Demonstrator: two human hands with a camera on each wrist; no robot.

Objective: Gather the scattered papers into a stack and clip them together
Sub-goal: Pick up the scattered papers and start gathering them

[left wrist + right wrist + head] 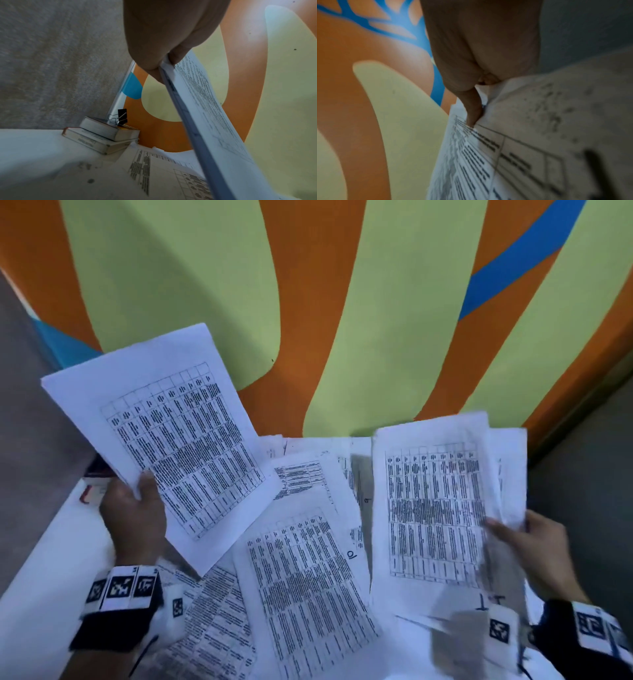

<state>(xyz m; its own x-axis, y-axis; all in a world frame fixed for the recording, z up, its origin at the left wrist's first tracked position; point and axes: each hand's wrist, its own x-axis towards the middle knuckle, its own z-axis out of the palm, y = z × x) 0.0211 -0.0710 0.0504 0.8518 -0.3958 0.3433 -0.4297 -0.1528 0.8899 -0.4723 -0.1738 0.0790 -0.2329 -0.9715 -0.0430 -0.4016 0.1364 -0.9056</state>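
Note:
My left hand (137, 508) pinches a thin bundle of printed sheets (164, 433) by its near edge and holds it lifted over the table's left side; in the left wrist view that bundle (202, 108) runs edge-on from my fingers. At the right, my right hand (527, 546) grips a second bundle of table-printed papers (435, 508) by its right edge, raised and blurred. More loose sheets (308, 577) lie scattered flat on the white table (58, 549) between my hands. A black binder clip (122, 117) sits on a pile of books at the table's back left corner.
Two stacked books (102, 136) lie in the table's far left corner against the wall. An orange, green and blue painted wall (342, 302) rises right behind the table. A grey surface (30, 405) borders the left, and a dark floor strip (582, 474) the right.

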